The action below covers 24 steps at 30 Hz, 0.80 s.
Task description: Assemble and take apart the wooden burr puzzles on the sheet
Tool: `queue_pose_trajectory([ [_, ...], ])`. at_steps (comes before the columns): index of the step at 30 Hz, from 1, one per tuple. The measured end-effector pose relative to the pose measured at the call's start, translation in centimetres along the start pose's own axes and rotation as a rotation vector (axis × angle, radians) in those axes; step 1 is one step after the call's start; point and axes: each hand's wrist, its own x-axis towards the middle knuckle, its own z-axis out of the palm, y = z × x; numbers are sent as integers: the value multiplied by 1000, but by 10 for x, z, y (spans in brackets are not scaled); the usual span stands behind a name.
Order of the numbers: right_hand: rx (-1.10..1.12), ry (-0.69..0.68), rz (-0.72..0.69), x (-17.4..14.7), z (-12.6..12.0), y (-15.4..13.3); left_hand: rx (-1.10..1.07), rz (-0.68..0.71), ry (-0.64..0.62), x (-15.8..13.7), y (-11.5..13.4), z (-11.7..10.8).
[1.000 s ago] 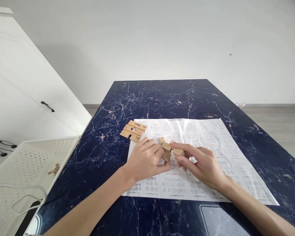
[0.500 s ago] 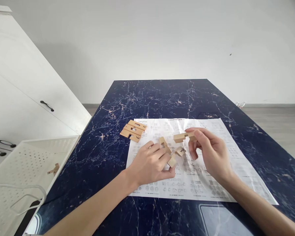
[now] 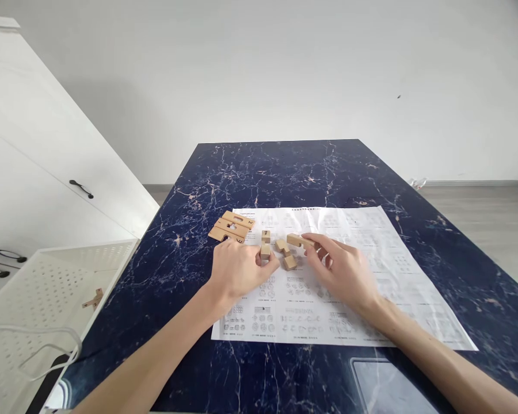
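Observation:
My left hand (image 3: 237, 269) is closed, thumb and fingers pinching a small pale wooden puzzle block (image 3: 265, 252). Just behind that block shows a wooden end marked 3 (image 3: 266, 235); I cannot tell if both belong to one piece. My right hand (image 3: 343, 269) grips one end of a notched wooden bar (image 3: 295, 239), which points left above the paper. Between the hands, a notched wooden piece (image 3: 289, 263) lies on the printed sheet (image 3: 302, 302). Flat wooden pieces with cut-outs and numbers (image 3: 232, 225) lie side by side beyond my left hand.
The sheet of printed diagrams lies on a dark blue marbled table (image 3: 267, 172). At the left stand a white perforated bin (image 3: 52, 276), with a wooden piece (image 3: 94, 299) and a white cable (image 3: 38, 328), and a white cabinet (image 3: 47, 132). A pale rectangular panel (image 3: 392, 385) is at the front edge.
My left hand has moved left and slightly away with a block, apart from the notched piece between the hands. My right hand has shifted left, still holding the notched bar.

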Motion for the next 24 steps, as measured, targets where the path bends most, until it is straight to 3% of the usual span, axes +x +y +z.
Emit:
queue_pose_trajectory([
  [11,-109,-24,-238,0,7,5,-47,145,-166,-6,5,4],
  [15,-92,-53,-278,0,8,5,-116,181,-147,-4,7,-1],
  [20,19,-97,-253,3,6,2,-137,188,-16,4,9,-7],
  [24,164,-117,-124,6,4,1,-161,194,-88,5,5,0],
])
